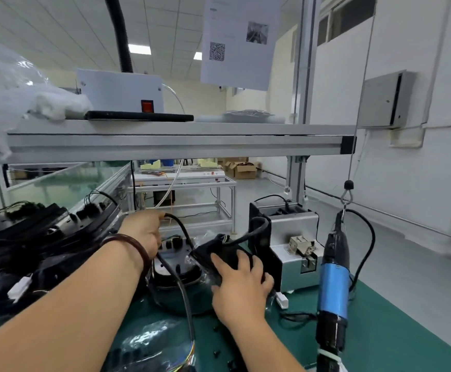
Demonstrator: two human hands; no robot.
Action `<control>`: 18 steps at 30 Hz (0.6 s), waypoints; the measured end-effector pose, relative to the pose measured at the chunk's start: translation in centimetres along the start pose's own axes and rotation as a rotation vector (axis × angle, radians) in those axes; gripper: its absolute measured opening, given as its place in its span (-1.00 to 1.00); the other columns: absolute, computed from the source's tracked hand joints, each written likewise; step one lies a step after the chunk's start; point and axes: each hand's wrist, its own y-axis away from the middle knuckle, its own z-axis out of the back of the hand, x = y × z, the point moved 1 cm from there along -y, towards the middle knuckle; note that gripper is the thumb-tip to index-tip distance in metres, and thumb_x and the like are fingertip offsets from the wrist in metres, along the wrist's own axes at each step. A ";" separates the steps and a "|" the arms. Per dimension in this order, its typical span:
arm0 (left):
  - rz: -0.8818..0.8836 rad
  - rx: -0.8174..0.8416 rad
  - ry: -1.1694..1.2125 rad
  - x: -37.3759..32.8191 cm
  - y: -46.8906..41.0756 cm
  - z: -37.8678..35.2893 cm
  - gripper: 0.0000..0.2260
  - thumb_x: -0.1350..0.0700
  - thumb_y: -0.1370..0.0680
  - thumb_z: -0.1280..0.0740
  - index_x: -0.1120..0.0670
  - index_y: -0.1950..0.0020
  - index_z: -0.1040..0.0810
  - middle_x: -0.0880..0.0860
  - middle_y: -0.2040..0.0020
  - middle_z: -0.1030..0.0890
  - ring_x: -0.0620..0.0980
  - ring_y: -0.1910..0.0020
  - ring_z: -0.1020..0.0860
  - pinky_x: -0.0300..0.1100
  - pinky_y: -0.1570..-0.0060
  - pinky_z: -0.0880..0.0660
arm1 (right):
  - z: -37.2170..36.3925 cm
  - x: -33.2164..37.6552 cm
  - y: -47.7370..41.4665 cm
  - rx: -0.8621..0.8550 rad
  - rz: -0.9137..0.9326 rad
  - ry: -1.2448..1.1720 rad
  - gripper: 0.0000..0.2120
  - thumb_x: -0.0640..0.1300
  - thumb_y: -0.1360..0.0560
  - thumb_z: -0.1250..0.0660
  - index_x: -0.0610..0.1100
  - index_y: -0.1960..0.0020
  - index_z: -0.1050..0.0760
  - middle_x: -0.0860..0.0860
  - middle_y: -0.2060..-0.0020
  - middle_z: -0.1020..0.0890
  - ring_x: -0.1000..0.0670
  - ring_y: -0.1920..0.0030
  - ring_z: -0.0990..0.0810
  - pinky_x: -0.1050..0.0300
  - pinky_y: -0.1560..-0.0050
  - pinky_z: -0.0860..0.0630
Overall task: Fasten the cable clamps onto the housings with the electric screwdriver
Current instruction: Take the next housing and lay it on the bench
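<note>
left hand (143, 234): fingers curled round a black cable (184, 294)
right hand (241, 285): fingers spread flat on a black wrapped part (219, 251)
electric screwdriver (334, 288): hanging untouched, three o'clock of right hand

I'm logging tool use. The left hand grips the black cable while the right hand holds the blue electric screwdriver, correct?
Not quite. The head view shows the right hand resting on a black bagged part; the blue electric screwdriver hangs untouched to its right. The left hand does grip the black cable.
</note>
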 end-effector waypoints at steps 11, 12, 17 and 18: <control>-0.049 -0.040 0.525 -2.6 7.5 2.9 -0.84 0.16 -0.60 -0.25 0.05 0.19 -0.47 -0.11 0.56 -0.24 -0.19 0.70 -0.09 -0.35 0.75 -0.02 | 0.1 1.1 -1.9 -0.024 -0.042 0.105 -0.52 0.00 -0.58 -0.22 0.10 -0.48 -0.21 -0.07 -0.30 -0.38 -0.16 -0.29 -0.30 -0.04 -0.18 -0.28; -0.044 -0.027 0.538 -2.4 8.1 3.0 -0.85 0.16 -0.61 -0.23 0.05 0.16 -0.49 -0.11 0.58 -0.23 -0.19 0.71 -0.09 -0.35 0.75 -0.02 | 0.0 1.0 -2.2 -0.017 -0.043 0.108 -0.51 0.01 -0.58 -0.23 0.10 -0.48 -0.21 -0.08 -0.31 -0.37 -0.16 -0.31 -0.30 -0.03 -0.20 -0.29; -0.215 -0.140 0.533 -2.2 9.7 4.5 -0.88 0.09 -0.61 -0.25 0.04 0.01 -0.58 -0.10 0.45 -0.20 -0.17 0.65 -0.06 -0.42 0.69 -0.03 | -0.4 0.8 -3.2 -0.048 -0.057 0.102 -0.45 0.04 -0.57 -0.23 0.06 -0.51 -0.15 -0.06 -0.33 -0.37 -0.17 -0.27 -0.36 -0.03 -0.19 -0.33; -0.259 -0.163 0.541 -2.4 9.7 4.7 -0.87 0.09 -0.61 -0.25 0.04 0.00 -0.58 -0.16 0.44 -0.22 -0.16 0.64 -0.07 -0.42 0.68 -0.04 | -0.6 0.9 -3.2 -0.062 -0.065 0.113 -0.43 0.02 -0.57 -0.22 0.01 -0.53 -0.13 -0.07 -0.33 -0.37 -0.17 -0.26 -0.37 -0.03 -0.18 -0.34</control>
